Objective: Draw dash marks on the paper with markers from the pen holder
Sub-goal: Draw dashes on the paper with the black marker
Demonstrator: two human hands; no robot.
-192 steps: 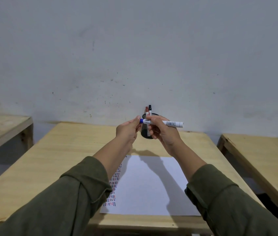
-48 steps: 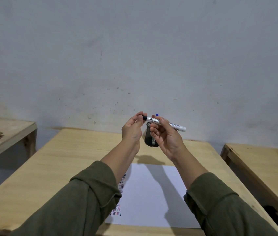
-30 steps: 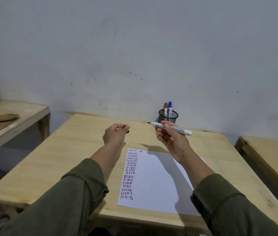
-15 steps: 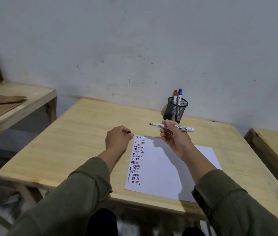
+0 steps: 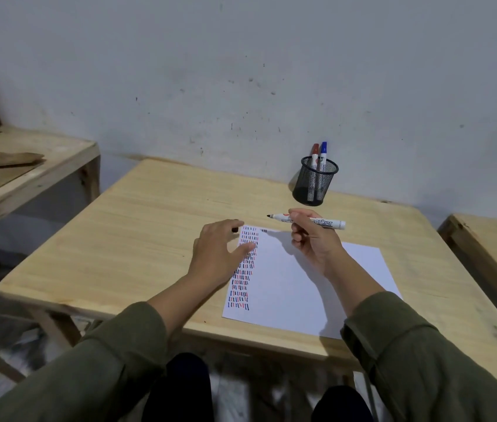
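The right hand [image 5: 314,239] grips one uncapped white marker [image 5: 308,222] printed "marker", held level above the paper [image 5: 305,284]; the left hand [image 5: 216,251] curls around a small black cap [image 5: 235,229] at the sheet's upper left edge. The smooth white sheet lies on a pale wooden worktop [image 5: 137,239], with columns of red, blue and black dashes. A black mesh pen holder [image 5: 314,185] behind holds two capped markers, one red, one blue.
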